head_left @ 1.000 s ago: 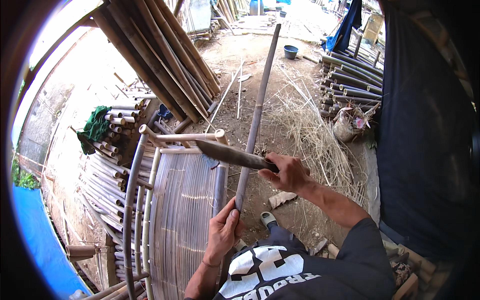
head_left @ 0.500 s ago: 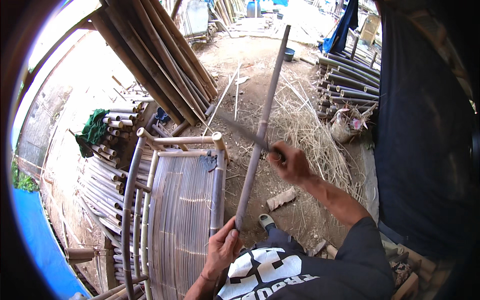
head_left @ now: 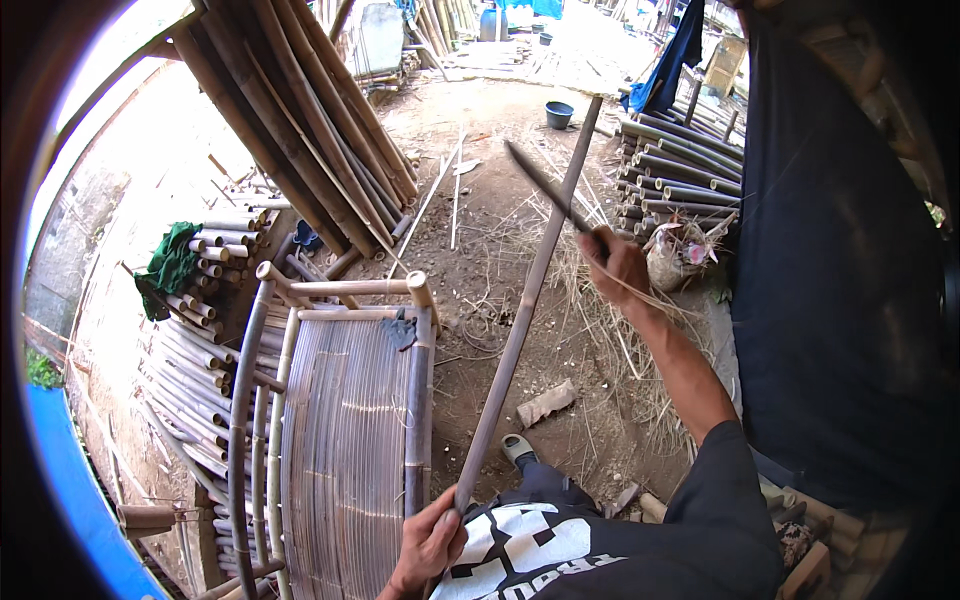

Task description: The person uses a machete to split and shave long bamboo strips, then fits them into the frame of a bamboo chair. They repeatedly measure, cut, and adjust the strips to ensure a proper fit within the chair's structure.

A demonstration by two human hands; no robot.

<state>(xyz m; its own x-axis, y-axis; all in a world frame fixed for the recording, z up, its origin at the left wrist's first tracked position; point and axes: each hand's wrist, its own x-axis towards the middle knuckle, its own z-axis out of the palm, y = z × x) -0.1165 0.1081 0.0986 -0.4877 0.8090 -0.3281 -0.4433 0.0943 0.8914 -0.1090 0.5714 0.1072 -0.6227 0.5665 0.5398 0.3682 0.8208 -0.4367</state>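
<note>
My left hand point(head_left: 430, 545) is closed round the lower end of a long split bamboo strip point(head_left: 514, 352), close to my body. The strip slants up and away to the right. In my right hand point(head_left: 617, 268) is a machete point(head_left: 545, 185) with a dark blade, its handle hidden in my fist. The blade crosses the upper part of the strip and points up to the left. Blade and strip look in contact, though I cannot tell for certain. A thin pale sliver point(head_left: 650, 293) shows beside my right wrist.
Left of me stands a bamboo bench point(head_left: 345, 440) with a grey rag point(head_left: 399, 330) on it. Bamboo poles lie stacked at left point(head_left: 185, 375) and right point(head_left: 685, 165); thick poles point(head_left: 300, 120) lean upright. Shavings point(head_left: 620, 340) litter the ground. A dark cloth point(head_left: 835, 270) hangs at right.
My right hand and the machete have moved up and away along the bamboo strip, toward its far end. My left hand keeps its hold on the near end.
</note>
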